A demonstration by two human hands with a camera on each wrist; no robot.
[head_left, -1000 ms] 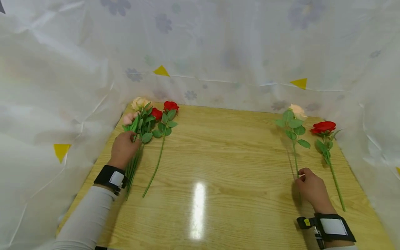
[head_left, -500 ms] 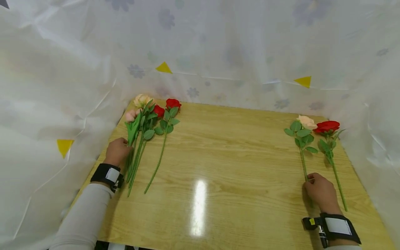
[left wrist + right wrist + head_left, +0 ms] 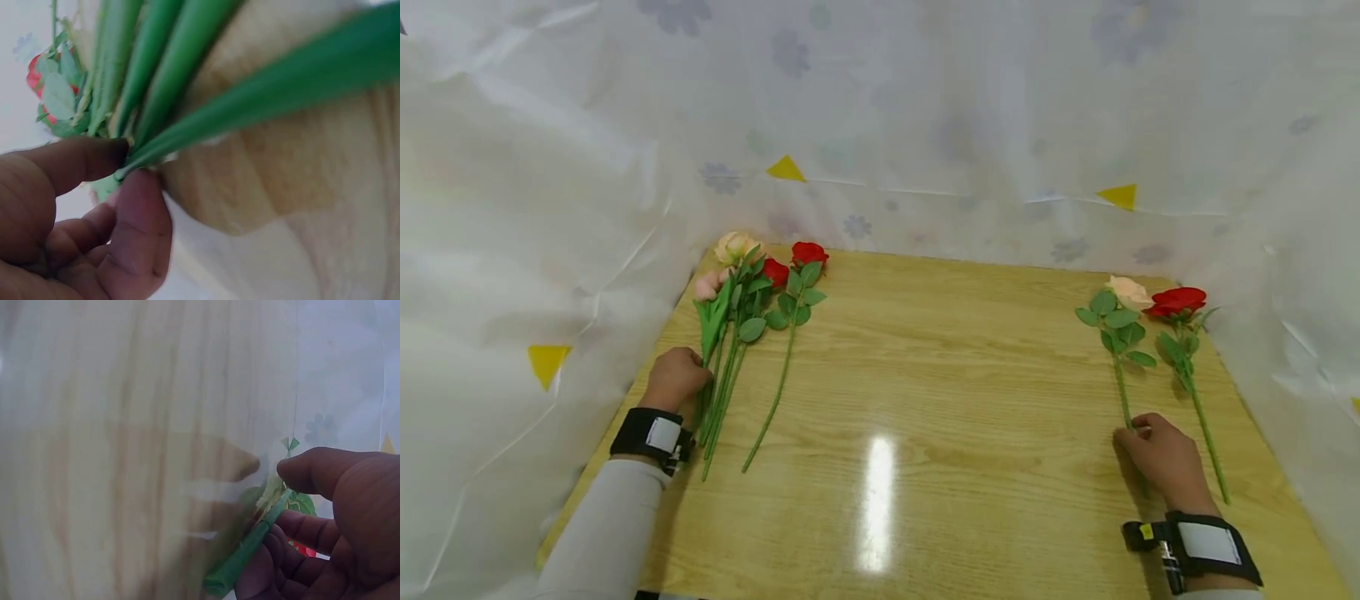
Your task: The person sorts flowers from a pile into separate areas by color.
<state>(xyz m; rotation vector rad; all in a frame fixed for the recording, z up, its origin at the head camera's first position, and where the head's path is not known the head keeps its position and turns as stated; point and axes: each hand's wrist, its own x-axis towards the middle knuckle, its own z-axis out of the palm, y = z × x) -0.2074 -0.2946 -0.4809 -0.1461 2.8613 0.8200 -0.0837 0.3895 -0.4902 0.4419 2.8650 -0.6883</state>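
Note:
My left hand (image 3: 676, 379) pinches the green stem of a pink tulip (image 3: 707, 286) between thumb and fingertip. In the left wrist view that stem (image 3: 262, 94) runs from the fingertips to the upper right. Several other stems lie alongside, with a cream bloom (image 3: 737, 247) and a red rose (image 3: 776, 273) at their tops. My right hand (image 3: 1163, 457) is at the lower stem of a peach rose (image 3: 1129, 292) lying on the table. In the right wrist view the thumb stands apart from the stem (image 3: 240, 562), which rests against the other fingers.
The wooden table (image 3: 925, 358) spreads between both hands. A separate red rose (image 3: 809, 255) lies right of the left bunch. Another red rose (image 3: 1177, 302) lies beside the peach one. A pale flowered sheet (image 3: 925, 100) with yellow triangles hangs behind and at the sides.
My left hand has slid down the tulip stem towards me. My right hand has lowered the peach rose beside the red one, and its thumb has moved away from the stem.

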